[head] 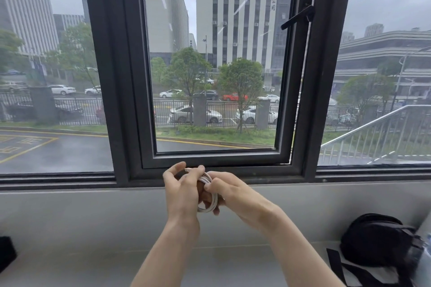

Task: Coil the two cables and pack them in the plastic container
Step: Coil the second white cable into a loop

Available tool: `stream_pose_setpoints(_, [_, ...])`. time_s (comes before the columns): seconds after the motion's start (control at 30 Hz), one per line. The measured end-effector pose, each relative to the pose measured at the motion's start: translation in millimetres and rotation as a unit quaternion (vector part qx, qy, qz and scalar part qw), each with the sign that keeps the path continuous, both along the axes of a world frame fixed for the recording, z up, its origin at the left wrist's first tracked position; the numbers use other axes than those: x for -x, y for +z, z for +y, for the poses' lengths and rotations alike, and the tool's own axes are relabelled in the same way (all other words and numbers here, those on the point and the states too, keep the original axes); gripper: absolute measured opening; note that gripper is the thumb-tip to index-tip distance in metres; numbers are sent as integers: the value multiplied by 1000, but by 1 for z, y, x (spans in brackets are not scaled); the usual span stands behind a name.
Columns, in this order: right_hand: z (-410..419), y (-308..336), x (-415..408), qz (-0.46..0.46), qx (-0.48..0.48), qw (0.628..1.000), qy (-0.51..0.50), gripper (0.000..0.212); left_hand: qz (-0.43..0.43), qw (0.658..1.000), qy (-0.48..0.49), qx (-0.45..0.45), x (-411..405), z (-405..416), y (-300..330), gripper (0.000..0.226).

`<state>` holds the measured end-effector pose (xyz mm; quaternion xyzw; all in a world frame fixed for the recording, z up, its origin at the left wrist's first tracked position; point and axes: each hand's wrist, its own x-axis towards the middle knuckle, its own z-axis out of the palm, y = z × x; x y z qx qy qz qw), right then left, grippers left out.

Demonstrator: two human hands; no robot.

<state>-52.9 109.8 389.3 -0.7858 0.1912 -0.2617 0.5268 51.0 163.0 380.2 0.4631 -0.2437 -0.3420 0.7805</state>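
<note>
1. Left hand [184,190]: raised in front of the window, back of hand toward the camera, fingers curled around a white cable [208,196]. Thumb and forefinger pinch the cable's loose end at the top, where a short white plug tip pokes out.
2. Right hand [229,193]: closed on the same cable from the right side, fingers wrapped over the loops, fingertips touching those of the left hand.
3. White cable: wound into a small coil of several loops, held in the air between both hands, above the desk and touching nothing else. Part of the coil is hidden behind the fingers.
4. Only one cable is visible; the plastic container is not seen.
5. Desk [93,228]: pale grey surface running under the forearms to the wall below the window.
6. Black bag [375,240]: lies on the desk at far right, straps trailing toward the near edge, well apart from the hands.
7. Window frame [112,100]: dark, directly behind the hands; wet street, parked cars and buildings beyond.
</note>
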Motion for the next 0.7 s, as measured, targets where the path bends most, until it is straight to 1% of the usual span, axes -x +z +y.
stream_pose_setpoints(0.03, [0,-1,0,4,2,1000,7,37,-9,1000,5,-1,-1,1,0,31])
stream_pose_setpoints(0.07, [0,-1,0,2,-1,1000,14,33,-31,999,10,-2,-1,2,0,25])
stream_pose_setpoints(0.13, [2,-2,1,-6,-12,1000,23,29,-113,993,31,-13,-3,0,-5,8])
stream_pose_setpoints(0.23, [-1,-4,1,-18,-19,1000,15,28,-275,954,106,-56,-11,-5,-16,31])
stream_pose_setpoints(0.27, [-1,-4,1,-24,-17,999,13,28,-312,941,118,-61,-11,-4,-20,42])
stream_pose_setpoints(0.33, [-1,-3,2,-34,-16,999,17,27,-358,927,100,-51,-12,1,-25,61])
stream_pose_setpoints(0.37, [-2,-2,3,-35,-14,999,17,27,-372,923,85,-47,-12,4,-26,63])
stream_pose_setpoints(0.4, [-3,-1,4,-34,-9,999,17,28,-385,919,73,-39,-13,5,-28,59])
stream_pose_setpoints(0.47, [-5,-1,6,-30,-4,1000,8,32,-395,917,48,-30,-16,7,-31,46])
stream_pose_setpoints(0.5, [-7,-1,7,-26,0,1000,-3,33,-390,920,38,-28,-18,8,-31,42])
stream_pose_setpoints(0.6, [-11,-3,9,-5,13,999,-36,26,-372,928,27,-18,-21,10,-34,30])
stream_pose_setpoints(0.63, [-12,-3,10,4,16,999,-44,28,-362,932,25,-16,-21,11,-35,26])
stream_pose_setpoints(0.7, [-14,-5,12,23,19,998,-54,32,-354,935,19,-16,-21,13,-36,27])
